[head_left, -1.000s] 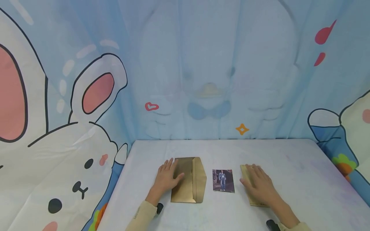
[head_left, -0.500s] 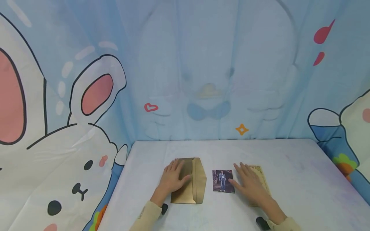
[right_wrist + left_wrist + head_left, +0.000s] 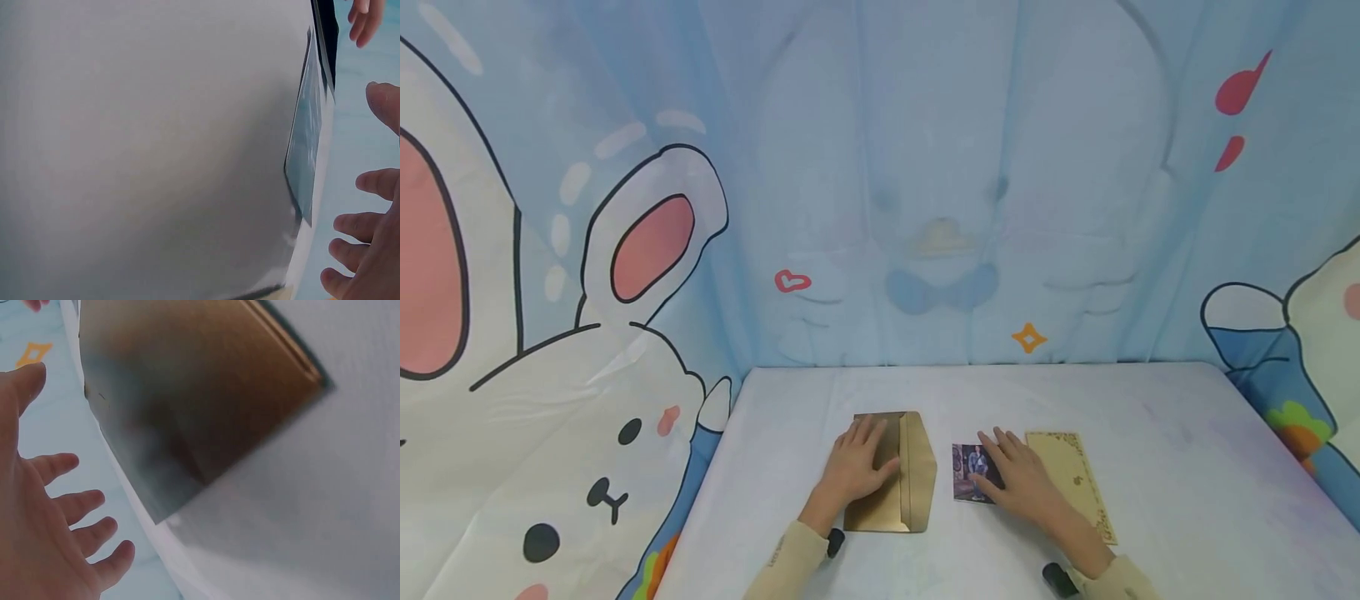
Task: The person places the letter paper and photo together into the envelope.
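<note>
In the head view my left hand [image 3: 852,468] is over a metallic gold envelope [image 3: 916,487] whose pointed flap lies out to the right. The left wrist view shows this hand [image 3: 47,525] with fingers spread and relaxed, raised above the envelope [image 3: 250,375]. To the right, my right hand [image 3: 1021,483] covers the right part of a small photo [image 3: 962,479] of a standing person in blue. In the right wrist view its fingers [image 3: 359,225] are apart, with the flat photo [image 3: 304,144] beneath their level. Neither hand grips anything.
A pale gold card [image 3: 1067,462] with an ornate dark border lies right of the photo, partly behind the right hand and forearm. White cloth covers the table [image 3: 1187,467]. A blue cartoon-printed curtain [image 3: 880,167] hangs along the back edge.
My right hand has moved left from the gold card to over the photo, uncovering most of the card. My left hand has shifted slightly right over the envelope. The flat items stay put.
</note>
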A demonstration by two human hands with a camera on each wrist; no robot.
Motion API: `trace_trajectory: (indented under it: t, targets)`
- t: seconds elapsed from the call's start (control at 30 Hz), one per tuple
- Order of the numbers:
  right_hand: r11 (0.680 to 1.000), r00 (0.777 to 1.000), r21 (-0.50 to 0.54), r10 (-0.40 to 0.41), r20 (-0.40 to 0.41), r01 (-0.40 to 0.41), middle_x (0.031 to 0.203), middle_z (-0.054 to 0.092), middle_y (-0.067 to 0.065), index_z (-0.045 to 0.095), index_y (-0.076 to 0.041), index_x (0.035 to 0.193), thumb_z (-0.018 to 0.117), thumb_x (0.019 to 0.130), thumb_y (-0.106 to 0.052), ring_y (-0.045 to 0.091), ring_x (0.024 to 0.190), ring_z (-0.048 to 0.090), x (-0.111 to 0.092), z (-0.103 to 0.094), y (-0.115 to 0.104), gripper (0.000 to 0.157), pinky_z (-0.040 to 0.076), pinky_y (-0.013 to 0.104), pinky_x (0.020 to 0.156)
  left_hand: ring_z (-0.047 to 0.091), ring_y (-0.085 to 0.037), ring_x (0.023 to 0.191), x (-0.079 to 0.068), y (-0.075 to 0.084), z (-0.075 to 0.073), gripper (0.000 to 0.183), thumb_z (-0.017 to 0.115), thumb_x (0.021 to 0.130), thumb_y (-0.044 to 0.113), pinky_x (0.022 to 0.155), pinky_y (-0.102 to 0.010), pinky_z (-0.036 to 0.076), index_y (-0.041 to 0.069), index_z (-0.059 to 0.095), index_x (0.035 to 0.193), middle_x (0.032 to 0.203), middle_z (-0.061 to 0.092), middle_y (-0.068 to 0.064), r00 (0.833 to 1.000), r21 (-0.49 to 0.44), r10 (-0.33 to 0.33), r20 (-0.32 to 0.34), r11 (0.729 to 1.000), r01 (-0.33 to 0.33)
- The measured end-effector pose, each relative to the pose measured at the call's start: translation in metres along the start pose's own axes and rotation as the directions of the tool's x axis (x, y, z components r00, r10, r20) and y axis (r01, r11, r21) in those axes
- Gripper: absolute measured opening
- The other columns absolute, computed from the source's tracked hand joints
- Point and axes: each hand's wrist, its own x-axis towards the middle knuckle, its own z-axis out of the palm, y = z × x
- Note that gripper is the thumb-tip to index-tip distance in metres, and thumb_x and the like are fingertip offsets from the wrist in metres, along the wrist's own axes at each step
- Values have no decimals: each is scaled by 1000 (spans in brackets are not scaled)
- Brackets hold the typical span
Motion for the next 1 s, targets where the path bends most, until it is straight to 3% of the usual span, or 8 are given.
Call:
trace_trajectory:
  t: [0.47,0.83,1.0]
  targets:
    - [999,994,36,-21,107,18,155,39,28,45,-7,151,62,95,-52,50,144,35,11,14,-21,74,29,69,112,32,-38,150,4,12,15,74,51,99,59,114,-57,36,16,35,157,163,32,-15,997,15,-24,72,1000,23]
    - [992,981,50,-122,152,116,154,41,27,45,-5,150,61,96,-51,48,145,36,24,24,-44,72,29,69,112,32,-36,150,8,20,14,74,49,98,63,118,-54,33,17,39,155,163,32,-14,995,56,-27,93,998,22]
    - [990,974,45,-141,176,135,155,41,28,46,-4,149,59,99,-43,49,145,35,27,30,-50,64,28,70,112,31,-38,150,10,23,17,70,53,98,58,117,-56,34,19,40,154,163,32,-15,994,51,-20,104,999,15]
